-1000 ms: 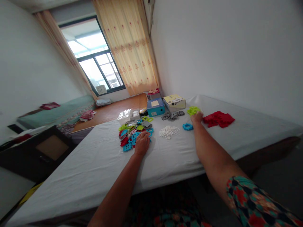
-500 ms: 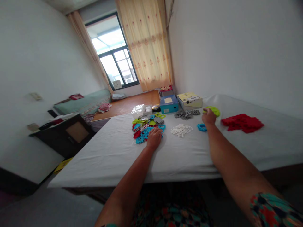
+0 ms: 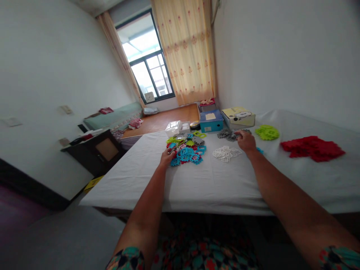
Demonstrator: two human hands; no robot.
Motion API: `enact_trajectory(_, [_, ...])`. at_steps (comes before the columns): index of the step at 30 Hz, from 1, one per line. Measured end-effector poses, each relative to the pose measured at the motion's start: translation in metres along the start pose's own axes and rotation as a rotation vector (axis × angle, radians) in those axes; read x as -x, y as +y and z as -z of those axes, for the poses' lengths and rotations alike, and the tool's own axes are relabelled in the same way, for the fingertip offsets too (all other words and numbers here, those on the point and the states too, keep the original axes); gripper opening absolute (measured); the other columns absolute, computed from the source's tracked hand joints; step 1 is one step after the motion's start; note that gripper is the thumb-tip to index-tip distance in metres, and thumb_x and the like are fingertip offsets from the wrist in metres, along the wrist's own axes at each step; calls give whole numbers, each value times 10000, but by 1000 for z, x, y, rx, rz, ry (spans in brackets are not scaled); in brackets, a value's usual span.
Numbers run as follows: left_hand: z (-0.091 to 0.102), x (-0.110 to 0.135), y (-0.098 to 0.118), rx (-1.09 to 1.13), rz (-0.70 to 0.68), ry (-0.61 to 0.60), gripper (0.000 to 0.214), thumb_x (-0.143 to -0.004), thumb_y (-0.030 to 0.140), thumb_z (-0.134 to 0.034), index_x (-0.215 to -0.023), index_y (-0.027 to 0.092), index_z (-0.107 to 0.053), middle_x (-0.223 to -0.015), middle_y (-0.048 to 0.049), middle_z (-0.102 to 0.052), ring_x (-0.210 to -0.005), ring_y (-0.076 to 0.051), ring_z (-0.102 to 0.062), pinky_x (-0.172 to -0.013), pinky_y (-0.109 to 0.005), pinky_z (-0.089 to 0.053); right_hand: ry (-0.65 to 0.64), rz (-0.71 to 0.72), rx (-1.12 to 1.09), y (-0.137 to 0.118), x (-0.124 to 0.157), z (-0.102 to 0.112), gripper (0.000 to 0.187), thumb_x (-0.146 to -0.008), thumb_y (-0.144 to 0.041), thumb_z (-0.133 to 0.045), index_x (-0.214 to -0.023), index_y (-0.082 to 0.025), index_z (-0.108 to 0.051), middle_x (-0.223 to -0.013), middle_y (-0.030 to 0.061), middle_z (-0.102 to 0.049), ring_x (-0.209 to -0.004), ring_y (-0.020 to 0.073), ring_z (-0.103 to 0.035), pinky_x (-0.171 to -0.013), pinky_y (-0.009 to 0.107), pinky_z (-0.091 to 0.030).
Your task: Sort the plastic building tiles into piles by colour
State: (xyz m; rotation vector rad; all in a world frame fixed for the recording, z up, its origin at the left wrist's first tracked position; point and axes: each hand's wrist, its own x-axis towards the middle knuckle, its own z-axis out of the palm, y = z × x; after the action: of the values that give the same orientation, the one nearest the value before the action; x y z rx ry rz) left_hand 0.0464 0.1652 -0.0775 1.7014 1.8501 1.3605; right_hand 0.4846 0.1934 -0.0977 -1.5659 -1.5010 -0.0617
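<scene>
Left hand is curled at nr edge of mixed pile on desk; right hand is laid by grey pieces. Grip state can't be told for either. Risk: white pieces could be scattered by right forearm, b/c just beside it.

Home bedroom, bed, curtained window, wooden floor

Two boxes, one clear tub, one mixed heap of tiles, four single-colour piles
</scene>
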Motion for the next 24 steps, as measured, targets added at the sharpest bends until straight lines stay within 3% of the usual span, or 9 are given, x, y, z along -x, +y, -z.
enact_trajectory(10, [-7,4,-10,-29,-125,39,363,-708,119,-636,-1061,179,-695,-1016,-61,-722,-953,-210,-677,-901,-365,-526,-121,22,-27,-9,8,-6,394,-771,-120,-433,-1042,-173,-714,-794,44,-739,-785,196,-684,-803,299,-500])
enact_trajectory(20, [-15,2,1,-47,-206,120,294,-826,160,-535,-1086,189,-669,-1121,-75,-679,-902,-164,-682,-833,-306,-547,-164,48,-33,-18,11,-6,373,-767,-125,-450,-1020,-183,-717,-808,30,-745,-788,177,-687,-799,270,-499])
enact_trajectory(24, [-13,3,3,-105,-202,125,260,-840,214,-529,-1044,174,-685,-1053,-83,-692,-947,-194,-662,-887,-348,-521,-168,46,-34,-21,12,-5,378,-765,-122,-444,-1014,-186,-722,-789,33,-744,-804,189,-687,-797,279,-501])
